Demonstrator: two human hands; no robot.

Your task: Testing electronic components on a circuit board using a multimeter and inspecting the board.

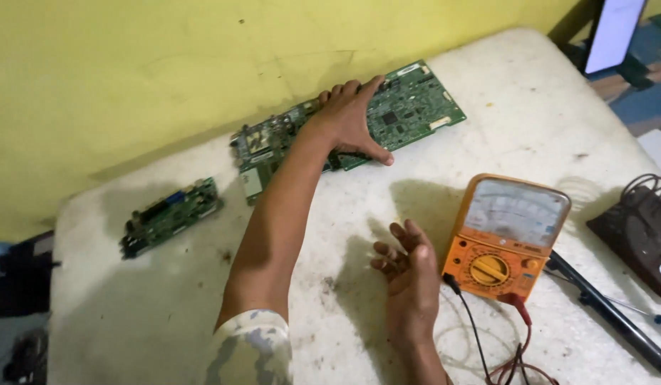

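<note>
— So, where is the left hand (pixel 352 117)?

— Flat on the large green circuit board (pixel 416 100) at the table's (pixel 530 121) far edge, against the yellow wall (pixel 131 71). Fingers lie close together along the top edge of the board, the thumb is spread out along its near edge, and the palm presses down. It pins the board rather than pinching it.

— And the right hand (pixel 409 274)?

— Hovering over the middle of the table, palm turned up a little, fingers loosely curled and apart. It holds nothing. Just beside it, to the right, lies an orange analog multimeter (pixel 505 239), face up, near the table's right edge.

— Leads plugged in?

— A black lead (pixel 467 314) and a red lead (pixel 521 321) run from its lower end toward the near edge, where they tangle together.

— Anything else?

— A smaller green circuit board (pixel 170 216) sits near the far left corner, well apart from both hands. A dark rod (pixel 608 314) lies slanted just right of the meter, and a black object with coiled wires (pixel 640 228) sits at the right edge. The white tabletop is stained and scuffed.
</note>
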